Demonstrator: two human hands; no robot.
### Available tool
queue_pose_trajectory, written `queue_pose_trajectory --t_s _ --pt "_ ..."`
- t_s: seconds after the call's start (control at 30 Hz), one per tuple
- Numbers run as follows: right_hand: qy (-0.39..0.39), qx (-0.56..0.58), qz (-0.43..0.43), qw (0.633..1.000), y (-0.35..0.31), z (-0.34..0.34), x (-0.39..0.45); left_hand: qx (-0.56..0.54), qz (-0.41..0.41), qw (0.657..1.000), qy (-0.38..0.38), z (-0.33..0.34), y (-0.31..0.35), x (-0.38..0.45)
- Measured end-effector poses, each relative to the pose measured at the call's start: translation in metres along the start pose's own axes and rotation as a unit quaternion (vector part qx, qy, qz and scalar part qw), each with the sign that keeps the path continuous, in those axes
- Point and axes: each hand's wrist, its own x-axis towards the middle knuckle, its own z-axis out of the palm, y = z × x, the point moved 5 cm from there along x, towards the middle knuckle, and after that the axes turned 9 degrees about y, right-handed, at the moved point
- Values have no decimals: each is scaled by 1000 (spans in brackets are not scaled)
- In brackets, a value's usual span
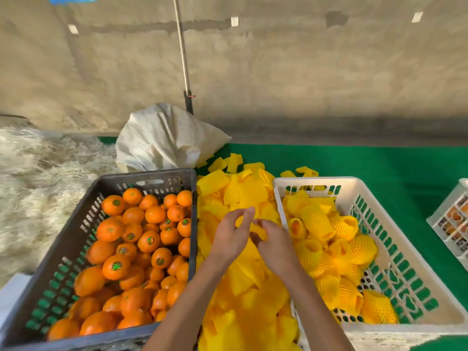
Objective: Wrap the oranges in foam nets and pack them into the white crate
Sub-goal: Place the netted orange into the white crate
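Nearest the camera, two bare forearms are seen reaching forward over a heap of loose yellow foam nets point(243, 295), which is piled between two crates. The left hand point(231, 236) is held above the heap with thumb and forefinger curled into a ring; a yellow net point(254, 233) appears to be pinched there, though blur leaves the grip uncertain. The right hand point(274, 243) is set just beside it, its fingers curled onto the same net, and its grip appears closed on that piece.

To the left, a dark grey crate point(76, 239) is filled with unwrapped oranges point(141, 249), many marked with small green stickers. To the right, the white crate point(410, 282) is seen partly filled with wrapped oranges point(326, 239), each sleeved in yellow netting and lying mostly toward its left and far side.

Both crates and the heap are carried by a green-covered counter point(354, 163). A second white crate point(453, 224) is cut off at the right edge. Farther back, a white sack point(164, 140) is slumped behind the grey crate, pale straw-like fibre point(38, 178) is spread at left, and a thin pole point(183, 57) is leant against a concrete wall point(304, 72).
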Motion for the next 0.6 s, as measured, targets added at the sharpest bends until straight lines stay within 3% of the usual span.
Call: queue_pose_trajectory --t_s 0.1,0.2,0.3,0.43,0.6 --pt "-67 -21 -10 997 -23 53 -3 15 10 998 57 -55 -19 1" --pt "-126 -121 -39 984 -44 107 -9 22 25 992 119 -107 -33 -5" --pt "-129 -224 -56 964 -55 138 -10 9 7 989 151 -143 -44 -10" --pt "-80 -243 -42 966 -56 146 -5 1 -8 987 160 -164 -52 -13" --pt "61 -108 -24 992 -84 109 6 -23 -2 986 163 -170 -47 -18"
